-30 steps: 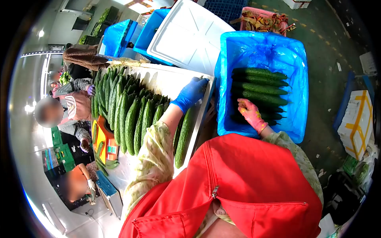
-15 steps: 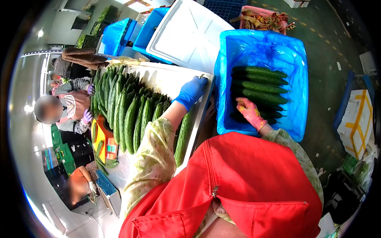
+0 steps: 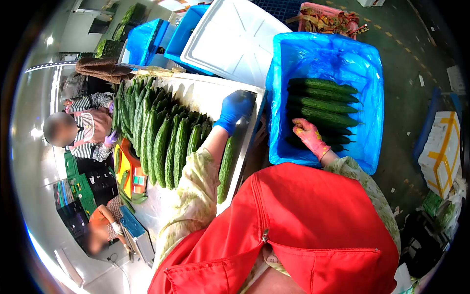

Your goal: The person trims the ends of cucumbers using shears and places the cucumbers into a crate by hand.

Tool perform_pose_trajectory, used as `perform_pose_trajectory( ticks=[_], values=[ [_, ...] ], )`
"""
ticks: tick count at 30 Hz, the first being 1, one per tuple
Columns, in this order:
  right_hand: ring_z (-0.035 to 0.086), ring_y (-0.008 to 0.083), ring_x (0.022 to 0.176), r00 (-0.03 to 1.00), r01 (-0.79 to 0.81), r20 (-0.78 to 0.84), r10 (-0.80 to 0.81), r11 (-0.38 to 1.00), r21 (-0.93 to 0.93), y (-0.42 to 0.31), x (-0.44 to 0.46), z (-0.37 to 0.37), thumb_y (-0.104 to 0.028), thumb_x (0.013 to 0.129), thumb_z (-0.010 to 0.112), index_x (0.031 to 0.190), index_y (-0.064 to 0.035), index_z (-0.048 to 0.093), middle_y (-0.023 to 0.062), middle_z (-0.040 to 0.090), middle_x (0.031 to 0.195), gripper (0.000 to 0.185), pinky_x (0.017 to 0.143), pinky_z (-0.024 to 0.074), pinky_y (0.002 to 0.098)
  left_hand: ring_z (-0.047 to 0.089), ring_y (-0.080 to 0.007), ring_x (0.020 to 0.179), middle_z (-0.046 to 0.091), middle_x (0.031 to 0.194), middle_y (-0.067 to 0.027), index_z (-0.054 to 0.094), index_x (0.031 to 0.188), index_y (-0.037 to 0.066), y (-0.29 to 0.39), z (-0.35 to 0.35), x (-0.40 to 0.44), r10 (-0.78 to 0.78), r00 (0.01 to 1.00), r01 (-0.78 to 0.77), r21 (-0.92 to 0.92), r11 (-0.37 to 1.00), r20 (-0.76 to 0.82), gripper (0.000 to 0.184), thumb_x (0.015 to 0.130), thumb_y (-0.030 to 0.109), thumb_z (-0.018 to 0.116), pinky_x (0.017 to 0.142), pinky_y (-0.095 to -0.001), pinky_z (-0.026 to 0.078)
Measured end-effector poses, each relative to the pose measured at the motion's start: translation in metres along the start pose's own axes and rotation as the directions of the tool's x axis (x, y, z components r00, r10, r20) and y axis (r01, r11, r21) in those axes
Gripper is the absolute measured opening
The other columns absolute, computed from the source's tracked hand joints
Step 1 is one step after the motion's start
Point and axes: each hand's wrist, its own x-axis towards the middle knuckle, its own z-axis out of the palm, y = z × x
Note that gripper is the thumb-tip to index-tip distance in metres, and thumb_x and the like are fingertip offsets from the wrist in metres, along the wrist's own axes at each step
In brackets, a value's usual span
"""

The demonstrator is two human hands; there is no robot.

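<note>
My left hand, in a blue glove, is over the right side of the white tray, near its rim. Its fingers are dark and smeared, so whether they hold anything is unclear. Many long, bumpy green cucumbers lie side by side in that tray, one of them under my left forearm. My right hand, in a stained pink glove, reaches into a blue, plastic-lined crate. Its fingers are slightly bent and apart, by the left ends of several stacked cucumbers.
A white lid leans behind the tray beside blue bins. A pink basket of dry scraps is beyond the crate. At left are an orange and yellow scale and two co-workers. A taped foam box stands at right.
My left hand has turned slightly and its fingers are now blurred in shadow. My right hand stays by the cucumbers in the crate. The view has shifted slightly.
</note>
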Motion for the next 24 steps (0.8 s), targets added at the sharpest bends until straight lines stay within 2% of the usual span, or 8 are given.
perform_pose_trajectory(
  ticks=[1,3,9,10,12,15,22,24],
  values=[
    [0.061,0.0151,0.076,1.000,0.021,0.006,-0.021,1.000,0.023,0.004,0.000,-0.001,-0.017,0.083,0.062,0.117,-0.0055,0.059,0.0078,0.067,0.090,0.036,0.065,0.0491,0.0283,0.063,-0.0188,0.065,0.067,0.080,-0.0103,0.065,0.098,0.002,0.009,-0.002,-0.005,-0.205,0.978,0.202,-0.353,0.913,0.029,0.016,0.085,0.011,0.064,0.062,-0.0282,0.050],
    [0.062,0.0154,0.078,0.998,0.067,0.008,-0.067,0.995,0.072,0.015,0.004,-0.004,-0.017,0.084,0.062,0.117,-0.0056,0.059,0.0079,0.067,0.090,0.036,0.068,0.0494,0.0287,0.059,-0.0137,0.062,0.064,0.077,-0.0058,0.064,0.103,0.002,0.033,-0.014,0.002,-0.246,0.969,0.217,-0.567,0.795,0.026,0.017,0.088,0.009,0.063,0.056,-0.0231,0.048],
    [0.063,0.0184,0.087,0.996,0.070,-0.053,-0.066,0.994,0.082,0.017,0.003,-0.002,-0.016,0.085,0.064,0.111,-0.0043,0.061,0.0110,0.067,0.095,0.029,0.079,0.0498,0.0310,0.061,-0.0233,0.084,0.062,0.092,-0.0101,0.054,0.115,0.006,0.133,-0.003,0.102,0.140,0.967,0.107,-0.840,0.533,0.212,0.028,0.088,0.012,0.062,0.079,-0.0395,0.054],
    [0.063,0.0185,0.087,0.998,0.049,-0.033,-0.046,0.995,0.088,0.008,0.001,-0.005,-0.016,0.084,0.065,0.111,-0.0041,0.061,0.0112,0.067,0.095,0.029,0.079,0.0497,0.0309,0.058,-0.0296,0.104,0.059,0.108,-0.0125,0.055,0.118,0.013,0.163,0.000,0.116,0.172,0.919,0.182,-0.768,0.614,0.355,0.029,0.091,0.021,0.061,0.093,-0.0489,0.047],
    [0.063,0.0173,0.085,0.995,0.089,-0.057,-0.081,0.986,0.143,0.009,-0.001,-0.004,-0.014,0.084,0.065,0.109,-0.0039,0.062,0.0102,0.067,0.093,0.028,0.077,0.0495,0.0298,0.047,-0.0335,0.119,0.044,0.127,-0.0156,0.044,0.129,0.012,0.217,0.017,0.133,0.085,0.974,0.070,-0.642,0.763,0.208,0.046,0.090,0.026,0.063,0.096,-0.0515,0.045],
    [0.064,0.0174,0.085,0.990,0.116,-0.099,-0.100,0.978,0.172,0.026,0.002,-0.004,-0.012,0.083,0.065,0.108,-0.0044,0.063,0.0105,0.068,0.092,0.026,0.077,0.0499,0.0303,0.044,-0.0345,0.125,0.039,0.135,-0.0209,0.028,0.145,0.013,0.232,0.014,0.124,0.407,0.910,-0.258,-0.658,0.708,0.082,0.064,0.091,0.020,0.062,0.097,-0.0485,0.046],
    [0.065,0.0177,0.081,1.000,0.015,-0.003,-0.015,0.995,0.098,0.007,0.002,-0.007,-0.017,0.085,0.063,0.112,-0.0051,0.062,0.0100,0.068,0.091,0.030,0.075,0.0508,0.0289,0.062,-0.0124,0.089,0.067,0.107,-0.0049,0.060,0.121,0.002,0.108,-0.063,0.046,0.189,0.977,-0.184,-0.064,0.981,0.095,0.036,0.090,0.021,0.060,0.079,-0.0249,0.048],
    [0.064,0.0179,0.077,0.999,0.033,0.016,-0.034,0.999,0.020,0.001,0.001,-0.006,-0.019,0.086,0.062,0.112,-0.0052,0.062,0.0093,0.068,0.089,0.030,0.073,0.0510,0.0285,0.060,-0.0106,0.085,0.068,0.096,-0.0042,0.067,0.109,0.004,0.058,-0.071,0.020,0.180,0.975,-0.220,0.498,0.839,0.128,0.026,0.084,0.014,0.067,0.076,-0.0255,0.049]
  ],
)
